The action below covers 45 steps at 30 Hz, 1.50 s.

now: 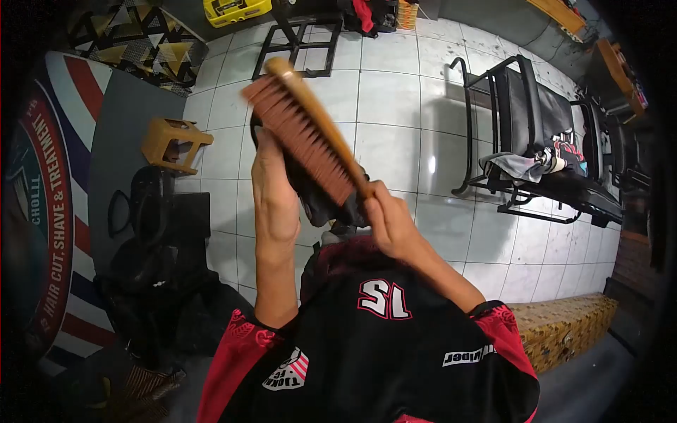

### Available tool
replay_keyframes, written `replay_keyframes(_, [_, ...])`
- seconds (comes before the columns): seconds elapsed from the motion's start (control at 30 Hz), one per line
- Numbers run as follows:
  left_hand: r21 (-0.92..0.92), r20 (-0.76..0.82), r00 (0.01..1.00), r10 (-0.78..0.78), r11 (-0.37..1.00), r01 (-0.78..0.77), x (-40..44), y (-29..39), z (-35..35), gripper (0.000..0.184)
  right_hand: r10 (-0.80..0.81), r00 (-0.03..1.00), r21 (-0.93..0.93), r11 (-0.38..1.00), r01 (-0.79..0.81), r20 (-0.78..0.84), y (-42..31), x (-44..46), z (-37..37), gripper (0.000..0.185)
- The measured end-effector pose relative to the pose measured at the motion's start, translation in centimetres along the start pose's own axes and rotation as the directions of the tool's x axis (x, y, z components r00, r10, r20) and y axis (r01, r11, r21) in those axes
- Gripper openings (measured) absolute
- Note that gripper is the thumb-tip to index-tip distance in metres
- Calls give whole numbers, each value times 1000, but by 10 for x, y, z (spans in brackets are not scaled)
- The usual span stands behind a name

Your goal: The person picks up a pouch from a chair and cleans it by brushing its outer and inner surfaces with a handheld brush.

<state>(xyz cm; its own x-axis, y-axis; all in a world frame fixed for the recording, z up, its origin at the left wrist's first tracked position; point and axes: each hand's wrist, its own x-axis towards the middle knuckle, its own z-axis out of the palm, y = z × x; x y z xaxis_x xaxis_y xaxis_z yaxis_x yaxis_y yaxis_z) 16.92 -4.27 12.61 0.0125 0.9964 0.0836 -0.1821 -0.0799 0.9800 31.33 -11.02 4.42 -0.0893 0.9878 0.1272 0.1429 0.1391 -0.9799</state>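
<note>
My right hand (393,218) is closed round the handle end of a long wooden brush (321,127) with reddish-brown bristles. The brush slants up to the left, and its bristles face down and left. Beneath the brush is a black object (307,187), partly hidden by it, so its kind is unclear. My left hand (277,201) holds that black object from its left side, with the thumb pointing up along its edge. The bristles are over the black object; I cannot tell whether they touch it.
A black metal-framed chair (525,120) with cloths on it stands right on the tiled floor (388,92). A brown stool (176,144) is at left, near a barber sign (53,211). A black metal base (303,49) stands ahead, and a patterned bench (564,328) is at lower right.
</note>
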Motion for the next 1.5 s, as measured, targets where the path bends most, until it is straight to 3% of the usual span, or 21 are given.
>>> replay_keyframes(0.1, [42,139,987,-81,996,76,-4,5,-9,55,-101,995,-128,987,102,13,21,-2,7,13])
replay_keyframes(0.13, [124,200,979,42,990,-68,-3,8,-7,44,-44,999,-174,984,38,-32,49,-7,10,13])
replay_keyframes(0.2, [93,95,993,65,993,-74,-7,17,3,44,103,988,-278,952,-132,-117,110,-15,12,12])
replay_keyframes(0.27, [-103,183,982,50,994,-31,-4,26,-13,46,290,952,-534,792,-297,-100,174,-31,6,22])
replay_keyframes(0.37, [-44,157,988,8,999,-1,0,36,-13,34,575,815,-603,623,-499,-81,306,-100,-15,35])
replay_keyframes(0.43, [134,86,996,12,991,-23,1,38,-6,19,769,624,-778,475,-411,140,306,-117,-36,35])
replay_keyframes(0.53, [346,211,971,-113,938,33,6,20,-24,18,784,620,-705,458,-541,34,289,-121,-32,35])
replay_keyframes(0.57, [405,200,977,-71,914,-17,6,12,-19,17,719,695,-678,510,-530,-2,276,-117,-29,31])
replay_keyframes(0.63, [423,182,973,-143,904,53,3,9,-6,17,473,851,-444,727,-523,-228,231,-88,-13,31])
replay_keyframes(0.7, [511,129,969,-212,852,119,3,2,-7,14,363,901,-167,898,-406,-238,154,-50,-7,27])
replay_keyframes(0.77, [496,179,963,-203,864,90,2,0,-4,15,376,914,63,927,-371,-150,71,-22,-6,25])
replay_keyframes(0.8, [477,224,957,-187,877,60,2,-1,-2,19,198,966,54,980,-192,-164,58,-18,-1,21])
replay_keyframes(0.83, [462,226,974,-11,882,-97,4,-8,-1,27,148,983,62,988,-142,-113,37,-13,-3,19])
replay_keyframes(0.87, [463,229,973,-12,881,-98,4,-5,-3,27,96,993,73,993,-91,-62,23,-10,-5,16])
replay_keyframes(1.0, [635,336,937,99,711,-303,7,17,-9,35,80,992,-151,984,-93,-95,89,-13,-3,14])
replay_keyframes(1.07, [574,332,903,272,702,-422,8,22,-18,33,215,970,-355,903,-241,-110,150,-23,-9,15])
replay_keyframes(1.13, [530,296,916,269,752,-392,7,29,-20,32,458,885,-609,680,-408,-82,228,-56,-18,24])
replay_keyframes(1.27, [541,335,909,249,739,-402,11,35,-23,28,785,612,-824,408,-394,96,323,-136,-44,45])
replay_keyframes(1.37, [728,346,928,135,586,-356,11,29,-22,16,756,653,-669,461,-583,-49,311,-141,-39,45])
replay_keyframes(1.43, [708,354,922,154,600,-372,11,19,-12,12,719,675,-515,521,-680,-165,251,-105,-30,44])
replay_keyframes(1.5, [712,361,923,132,601,-364,9,14,-8,12,344,895,-365,825,-432,-282,211,-74,-14,41])
